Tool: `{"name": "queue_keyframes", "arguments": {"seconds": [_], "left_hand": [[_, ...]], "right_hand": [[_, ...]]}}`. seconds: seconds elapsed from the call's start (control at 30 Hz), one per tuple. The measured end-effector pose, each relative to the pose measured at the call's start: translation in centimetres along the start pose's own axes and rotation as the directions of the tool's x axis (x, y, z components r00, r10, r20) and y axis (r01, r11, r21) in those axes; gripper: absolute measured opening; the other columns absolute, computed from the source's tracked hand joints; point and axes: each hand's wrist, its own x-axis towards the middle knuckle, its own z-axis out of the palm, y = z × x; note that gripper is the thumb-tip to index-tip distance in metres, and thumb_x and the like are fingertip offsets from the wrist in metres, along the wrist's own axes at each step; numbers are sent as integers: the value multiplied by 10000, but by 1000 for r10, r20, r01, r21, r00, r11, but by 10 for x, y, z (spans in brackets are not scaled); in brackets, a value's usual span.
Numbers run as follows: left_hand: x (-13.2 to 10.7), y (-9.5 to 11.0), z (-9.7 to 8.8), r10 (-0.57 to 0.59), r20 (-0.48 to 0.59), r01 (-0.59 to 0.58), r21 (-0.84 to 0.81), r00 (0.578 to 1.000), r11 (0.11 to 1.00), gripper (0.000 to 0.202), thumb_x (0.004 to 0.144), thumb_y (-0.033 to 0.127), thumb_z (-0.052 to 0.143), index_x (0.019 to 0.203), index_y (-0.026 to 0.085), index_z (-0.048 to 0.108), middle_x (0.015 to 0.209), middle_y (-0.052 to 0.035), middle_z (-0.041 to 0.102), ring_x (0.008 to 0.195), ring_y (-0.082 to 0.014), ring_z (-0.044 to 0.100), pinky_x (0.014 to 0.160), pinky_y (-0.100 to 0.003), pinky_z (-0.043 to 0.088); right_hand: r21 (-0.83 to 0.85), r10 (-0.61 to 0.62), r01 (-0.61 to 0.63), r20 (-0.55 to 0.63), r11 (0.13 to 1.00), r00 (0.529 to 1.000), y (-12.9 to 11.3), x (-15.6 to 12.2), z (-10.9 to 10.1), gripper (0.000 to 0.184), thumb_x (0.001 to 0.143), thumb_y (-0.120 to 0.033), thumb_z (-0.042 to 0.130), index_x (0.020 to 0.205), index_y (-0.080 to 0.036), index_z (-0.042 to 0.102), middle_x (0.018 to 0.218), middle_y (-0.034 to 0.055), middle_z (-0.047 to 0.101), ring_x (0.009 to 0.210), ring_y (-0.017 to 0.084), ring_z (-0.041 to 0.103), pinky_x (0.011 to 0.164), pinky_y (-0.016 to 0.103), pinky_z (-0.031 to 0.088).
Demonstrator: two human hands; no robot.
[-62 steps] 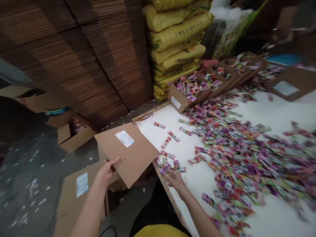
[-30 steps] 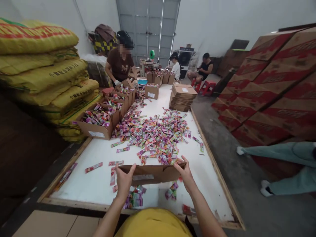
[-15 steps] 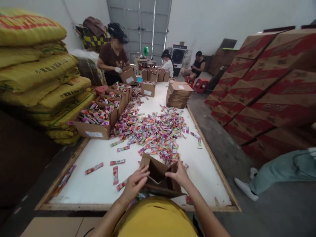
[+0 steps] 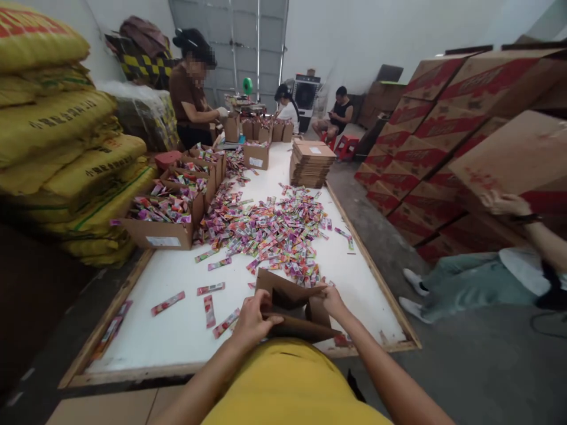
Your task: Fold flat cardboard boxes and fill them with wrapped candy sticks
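A brown cardboard box (image 4: 301, 328) with its flaps raised stands at the table's near edge, against my yellow top. My left hand (image 4: 257, 319) grips its left side, thumb over the near panel. At the far right corner, my right hand (image 4: 330, 301) pinches a flap of the same box. Inside, the box looks dark, and its bottom is partly hidden. Just beyond it spreads a heap of small colourful sachets (image 4: 274, 230). Several single sachets lie to the left, among them a pink sachet (image 4: 225, 323) beside my left hand.
Sachet-filled boxes (image 4: 157, 233) line the white table's (image 4: 155, 336) left side. Flattened cartons (image 4: 312, 162) are stacked at the far right. Yellow sacks (image 4: 57, 130) rise at left, red-and-brown cartons (image 4: 425, 141) at right. A person (image 4: 482, 277) at right holds a cardboard carton; others work or sit farther back.
My left hand has shifted onto the box's near left side, and my right hand has moved to its far right corner flap. A person carrying a carton has come into view at right.
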Motion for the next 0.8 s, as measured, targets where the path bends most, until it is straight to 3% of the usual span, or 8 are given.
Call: {"name": "queue_keyframes", "arguments": {"seconds": [0.1, 0.17, 0.23, 0.3, 0.4, 0.63, 0.73, 0.8], "left_hand": [[-1, -2, 11, -45, -31, 43, -46, 999, 998, 289, 677, 345, 774, 906, 238, 634, 828, -32, 732, 953, -263, 655, 932, -410, 461], [-1, -1, 13, -24, 5, 24, 7, 1000, 1000, 188, 692, 381, 760, 761, 245, 649, 802, -27, 729, 1045, -288, 623, 1003, -438, 412], [-2, -1, 11, -31, 17, 31, 44, 999, 999, 195, 679, 403, 768, 704, 245, 656, 817, -33, 728, 1130, -318, 578, 993, -441, 414], [-4, -2, 9, -39, 13, 39, 46, 999, 998, 223, 657, 408, 791, 736, 242, 665, 827, -41, 725, 1179, -338, 547, 958, -431, 433], [-9, -6, 7, -3, 30, 2, 26, 1000, 1000, 275, 644, 440, 813, 761, 245, 660, 795, -42, 727, 1205, -340, 536, 1000, -439, 413], [-16, -9, 7, 11, 116, -5, -55, 993, 998, 350, 610, 520, 829, 755, 252, 657, 773, -42, 730, 1297, -345, 488, 1056, -441, 395], [-17, -6, 10, -50, 35, 54, -117, 998, 992, 379, 619, 451, 835, 852, 237, 626, 808, -29, 709, 1002, -284, 657, 929, -396, 481], [-17, -4, 12, -72, -71, 61, -149, 995, 987, 512, 608, 410, 847, 1007, 222, 588, 864, -25, 688, 854, -232, 661, 828, -362, 507]], "right_hand": [[-9, -48, 49, 103, 999, 993, -24, 3, -17, 359, 612, -362, 734, 938, -213, 752, 953, 50, 738, 887, 249, 647, 828, 381, 495], [-190, -148, 188, 205, 964, 967, -42, -1, -22, 395, 703, -336, 721, 1087, -245, 729, 1043, 51, 728, 951, 237, 638, 872, 366, 466], [-465, -227, 346, 293, 815, 929, -55, -10, -17, 271, 817, -255, 632, 1064, -233, 739, 947, 67, 729, 912, 230, 629, 864, 361, 440], [-665, -272, 407, 303, 626, 913, -61, -21, -6, 284, 871, -136, 508, 1016, -196, 745, 878, 87, 718, 875, 225, 617, 839, 350, 423], [-768, -301, 415, 298, 488, 906, -63, -32, 2, 356, 881, -50, 410, 1005, -157, 726, 923, 108, 717, 869, 209, 612, 795, 314, 418], [-804, -169, 474, 443, 360, 880, -55, -14, 7, 297, 887, -200, 569, 1174, -222, 643, 887, 86, 693, 834, 222, 594, 732, 303, 414], [-817, -224, 480, 427, 319, 876, -42, -8, 18, 393, 917, -129, 458, 1276, -193, 603, 1018, 140, 652, 953, 260, 562, 833, 364, 429], [-804, -192, 443, 399, 397, 897, -37, -7, 18, 537, 896, -151, 512, 1428, -208, 477, 1110, 151, 604, 1019, 277, 535, 879, 392, 439]]}}
